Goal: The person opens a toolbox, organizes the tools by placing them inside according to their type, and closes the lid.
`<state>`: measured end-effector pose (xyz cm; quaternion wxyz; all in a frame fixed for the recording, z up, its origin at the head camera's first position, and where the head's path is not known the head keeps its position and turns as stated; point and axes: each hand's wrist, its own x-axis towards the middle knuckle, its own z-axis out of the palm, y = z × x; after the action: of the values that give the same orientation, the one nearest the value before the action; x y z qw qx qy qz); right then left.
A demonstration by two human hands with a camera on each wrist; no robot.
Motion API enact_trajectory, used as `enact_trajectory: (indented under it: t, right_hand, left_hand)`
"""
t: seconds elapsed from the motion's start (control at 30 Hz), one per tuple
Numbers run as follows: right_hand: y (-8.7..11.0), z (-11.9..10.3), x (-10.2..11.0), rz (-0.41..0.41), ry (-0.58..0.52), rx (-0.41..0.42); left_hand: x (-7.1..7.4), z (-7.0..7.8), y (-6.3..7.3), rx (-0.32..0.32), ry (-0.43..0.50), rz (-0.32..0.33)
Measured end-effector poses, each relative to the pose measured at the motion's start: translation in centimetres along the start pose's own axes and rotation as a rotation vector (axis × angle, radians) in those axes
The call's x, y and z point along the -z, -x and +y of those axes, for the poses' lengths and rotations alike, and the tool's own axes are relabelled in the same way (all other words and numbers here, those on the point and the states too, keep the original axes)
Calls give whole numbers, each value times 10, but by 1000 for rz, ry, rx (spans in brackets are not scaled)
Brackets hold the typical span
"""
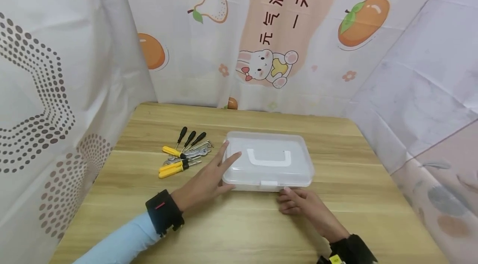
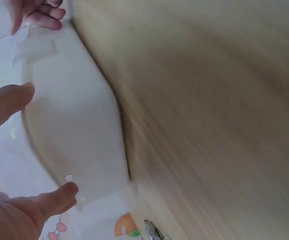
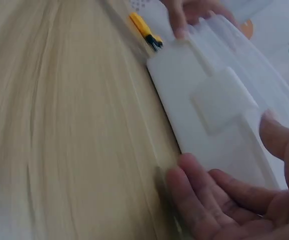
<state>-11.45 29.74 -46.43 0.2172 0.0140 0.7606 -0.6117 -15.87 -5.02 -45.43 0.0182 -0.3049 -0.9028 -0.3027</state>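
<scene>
A white plastic toolbox (image 1: 269,152) with a translucent lid and a white carrying handle (image 1: 269,158) sits on the wooden table, its lid down. At its left end, my left hand (image 1: 214,172) spreads its fingers around the corner. The left thumb touches the front rim, and a finger lies over the lid. My right hand (image 1: 302,206) is at the front, right of the latch (image 3: 224,100). Its thumb rests by the lid's rim, while the loosely bent fingers (image 3: 199,195) touch low on the front wall, close to the tabletop.
Left of the toolbox lies a group of tools: several screwdrivers with black handles (image 1: 191,136), others with yellow handles (image 1: 171,168), and metal wrenches (image 1: 198,152). Printed curtains (image 1: 179,69) enclose the table (image 1: 239,231) at the back and sides.
</scene>
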Motion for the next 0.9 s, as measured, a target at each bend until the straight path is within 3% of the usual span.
enact_trajectory:
  t: [0.17,0.27,0.5,0.77,0.9]
  right_hand:
    - [-16,-8,-30,-19,-55,29]
    - [-20,-8,-38,-10,-96,22]
    - [-18,-3,-34,35,-157,-14]
    - [-18,-3,-28,-117,-377,-62]
    - [-19,-4,-31,-91,-454,-85]
  left_hand:
    - [5,-2,10,32,14,30]
    - [7,-1,10,16,0,29]
    - [-1,2,3,-50,-56,55]
    - [-5,6,1,-70,-89,86]
    - [-6,5,0,-67,-81,81]
